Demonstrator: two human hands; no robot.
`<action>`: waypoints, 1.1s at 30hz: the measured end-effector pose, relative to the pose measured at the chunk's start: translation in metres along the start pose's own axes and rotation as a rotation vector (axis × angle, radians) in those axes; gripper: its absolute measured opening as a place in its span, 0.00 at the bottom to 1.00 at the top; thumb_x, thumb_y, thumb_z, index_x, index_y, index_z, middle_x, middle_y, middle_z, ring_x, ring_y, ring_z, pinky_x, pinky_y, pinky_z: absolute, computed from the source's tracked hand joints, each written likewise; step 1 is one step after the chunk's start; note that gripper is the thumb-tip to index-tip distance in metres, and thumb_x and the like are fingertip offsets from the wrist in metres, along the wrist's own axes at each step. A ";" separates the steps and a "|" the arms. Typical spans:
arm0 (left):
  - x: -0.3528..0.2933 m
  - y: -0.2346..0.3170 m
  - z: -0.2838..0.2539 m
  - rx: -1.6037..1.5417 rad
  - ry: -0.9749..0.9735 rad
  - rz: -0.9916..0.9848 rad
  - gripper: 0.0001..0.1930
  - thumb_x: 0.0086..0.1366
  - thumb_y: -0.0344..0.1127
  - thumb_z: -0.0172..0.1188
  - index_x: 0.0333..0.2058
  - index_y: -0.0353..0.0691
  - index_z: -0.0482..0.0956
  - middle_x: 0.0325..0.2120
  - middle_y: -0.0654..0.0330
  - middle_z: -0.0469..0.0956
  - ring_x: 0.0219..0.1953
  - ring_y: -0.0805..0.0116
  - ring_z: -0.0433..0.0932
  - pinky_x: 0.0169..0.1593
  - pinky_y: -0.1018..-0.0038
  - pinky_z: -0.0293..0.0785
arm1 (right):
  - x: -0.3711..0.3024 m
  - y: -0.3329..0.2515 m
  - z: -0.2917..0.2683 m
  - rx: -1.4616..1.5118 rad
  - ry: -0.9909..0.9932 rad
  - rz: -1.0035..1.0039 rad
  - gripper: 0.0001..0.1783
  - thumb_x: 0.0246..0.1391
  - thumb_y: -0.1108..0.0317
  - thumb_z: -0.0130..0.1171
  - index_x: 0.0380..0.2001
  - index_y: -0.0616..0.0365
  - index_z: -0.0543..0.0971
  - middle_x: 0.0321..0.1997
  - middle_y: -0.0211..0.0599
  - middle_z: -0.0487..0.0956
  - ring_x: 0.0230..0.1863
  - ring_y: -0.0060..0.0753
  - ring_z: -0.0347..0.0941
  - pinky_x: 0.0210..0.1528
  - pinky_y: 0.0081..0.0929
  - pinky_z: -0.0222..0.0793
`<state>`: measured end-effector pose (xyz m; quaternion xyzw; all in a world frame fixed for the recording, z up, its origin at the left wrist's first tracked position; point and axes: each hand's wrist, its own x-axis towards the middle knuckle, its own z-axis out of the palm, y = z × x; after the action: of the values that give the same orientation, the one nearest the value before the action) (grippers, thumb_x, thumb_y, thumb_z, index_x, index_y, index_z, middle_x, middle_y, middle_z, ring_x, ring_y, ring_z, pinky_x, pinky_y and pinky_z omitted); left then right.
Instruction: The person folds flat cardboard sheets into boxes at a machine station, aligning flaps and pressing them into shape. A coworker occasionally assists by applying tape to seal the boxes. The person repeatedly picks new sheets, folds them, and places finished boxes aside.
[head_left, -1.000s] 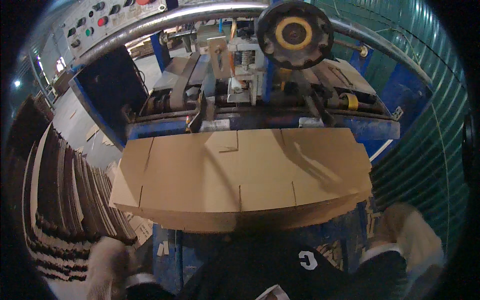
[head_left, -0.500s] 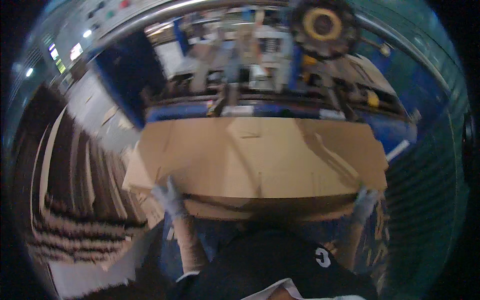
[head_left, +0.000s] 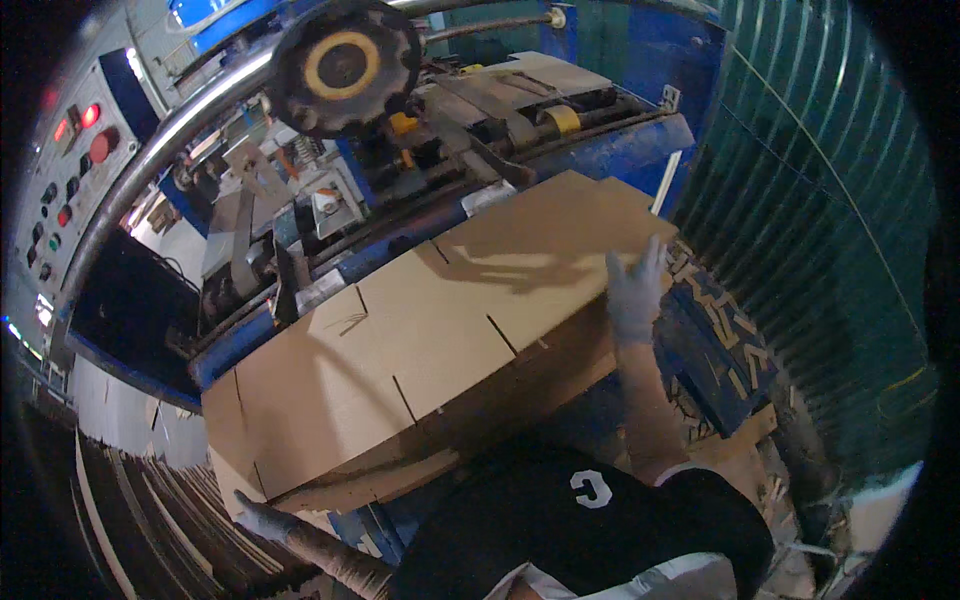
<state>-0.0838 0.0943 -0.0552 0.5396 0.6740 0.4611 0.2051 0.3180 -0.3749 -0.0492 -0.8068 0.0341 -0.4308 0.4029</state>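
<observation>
My left hand (head_left: 262,515) is sitting at the near left corner of the cardboard stack (head_left: 440,330); its fingers are partly hiding round the edge, so I can't tell whether they are clamping on the board. My right hand (head_left: 637,295) is lying at the right end of the near edge, thumb and fingers standing apart and pointing away from me; how firmly it is pressing isn't showing. Both hands are looking light grey, glove-like. The stack is spanning the space between my hands, its left end slanting nearer to me. My right forearm (head_left: 650,410) is running almost straight up to its hand; my left forearm (head_left: 335,555) is reaching out sideways and low.

My dark shirt (head_left: 500,520) is covering much of what is below and between my hands, so most of the stack's support is hiding. Beyond both hands the machine (head_left: 420,190) is running out of view at the top, and its black handwheel (head_left: 345,65) is blocking some parts behind. Far beyond my left hand, the control panel (head_left: 65,190) is curving into the dark rim, markings too small to read. Just left of and below that hand, upright cardboard sheets (head_left: 160,520) are fading into the same rim. Right of my right hand, cardboard scraps (head_left: 735,345) are lying jumbled, hard to count.
</observation>
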 end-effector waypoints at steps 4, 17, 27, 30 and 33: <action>0.009 -0.001 -0.002 -0.206 -0.170 0.015 0.33 0.64 0.55 0.52 0.46 0.21 0.70 0.45 0.40 0.74 0.43 0.53 0.76 0.50 0.61 0.72 | 0.042 -0.025 0.025 0.856 0.110 0.339 0.28 0.53 0.72 0.57 0.57 0.64 0.65 0.55 0.49 0.71 0.55 0.40 0.70 0.55 0.34 0.66; -0.086 0.052 -0.026 -0.789 -0.719 0.217 0.18 0.60 0.25 0.56 0.50 0.33 0.75 0.47 0.50 0.76 0.46 0.60 0.76 0.53 0.68 0.71 | -0.009 -0.117 -0.125 0.532 -0.792 -0.423 0.21 0.54 0.66 0.56 0.51 0.58 0.72 0.58 0.40 0.72 0.56 0.38 0.70 0.57 0.35 0.65; -0.166 0.105 0.009 0.305 -1.099 1.640 0.29 0.54 0.26 0.50 0.58 0.39 0.66 0.61 0.45 0.63 0.64 0.47 0.62 0.65 0.52 0.55 | -0.072 -0.086 -0.061 0.256 -1.120 -1.240 0.21 0.48 0.64 0.54 0.48 0.52 0.75 0.56 0.38 0.74 0.57 0.43 0.69 0.60 0.41 0.65; -0.166 0.103 0.007 0.355 -1.148 1.653 0.29 0.55 0.26 0.49 0.59 0.39 0.64 0.61 0.45 0.62 0.63 0.47 0.62 0.65 0.52 0.55 | -0.063 -0.080 -0.065 0.233 -1.125 -1.272 0.21 0.48 0.62 0.55 0.47 0.52 0.75 0.55 0.39 0.74 0.56 0.43 0.69 0.58 0.41 0.66; -0.161 0.103 0.008 0.339 -1.135 1.645 0.30 0.54 0.26 0.49 0.59 0.39 0.64 0.61 0.45 0.62 0.63 0.47 0.63 0.65 0.52 0.56 | -0.043 -0.070 -0.064 0.129 -1.095 -1.352 0.21 0.49 0.58 0.56 0.47 0.51 0.74 0.56 0.40 0.73 0.56 0.44 0.69 0.58 0.42 0.66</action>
<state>0.0310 -0.0509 -0.0078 0.9977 -0.0471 0.0330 0.0346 0.2241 -0.3498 -0.0108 -0.7232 -0.6751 -0.1302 0.0655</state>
